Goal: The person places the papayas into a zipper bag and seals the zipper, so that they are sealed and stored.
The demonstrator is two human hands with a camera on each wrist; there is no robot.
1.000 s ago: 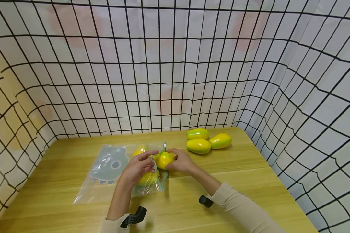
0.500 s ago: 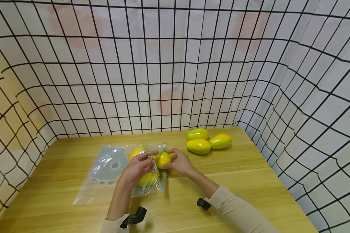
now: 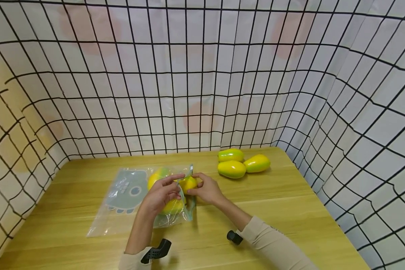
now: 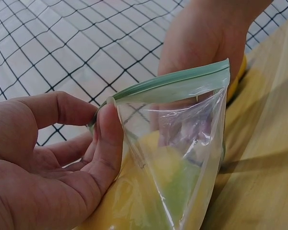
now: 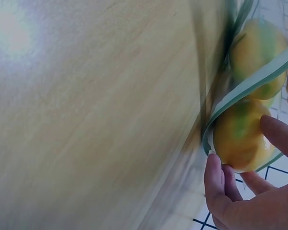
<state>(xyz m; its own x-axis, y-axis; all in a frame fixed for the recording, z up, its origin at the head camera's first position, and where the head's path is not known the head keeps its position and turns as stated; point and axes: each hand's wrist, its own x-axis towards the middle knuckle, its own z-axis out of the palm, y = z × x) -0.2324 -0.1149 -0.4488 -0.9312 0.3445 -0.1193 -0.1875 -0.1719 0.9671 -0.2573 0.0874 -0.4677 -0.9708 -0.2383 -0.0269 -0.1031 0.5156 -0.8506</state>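
Observation:
My left hand pinches the green-edged mouth of a clear zip bag between thumb and finger, keeping it parted. The bag lies on the table, and a pale blue cartoon print shows at its left part. Inside it are yellow-green papayas, one at the back and one at the front. At the mouth, my right hand holds another papaya by its near end, thumb on one side and fingers on the other. The far end of this papaya is inside the bag.
Three more papayas lie close together at the back right of the wooden table. Black wire mesh in front of white sheeting stands behind the table and along both sides.
The right hand has moved slightly left, and its papaya has gone deeper into the bag. The papaya at the back of the bag has shifted left. The left hand has stayed at the bag's mouth.

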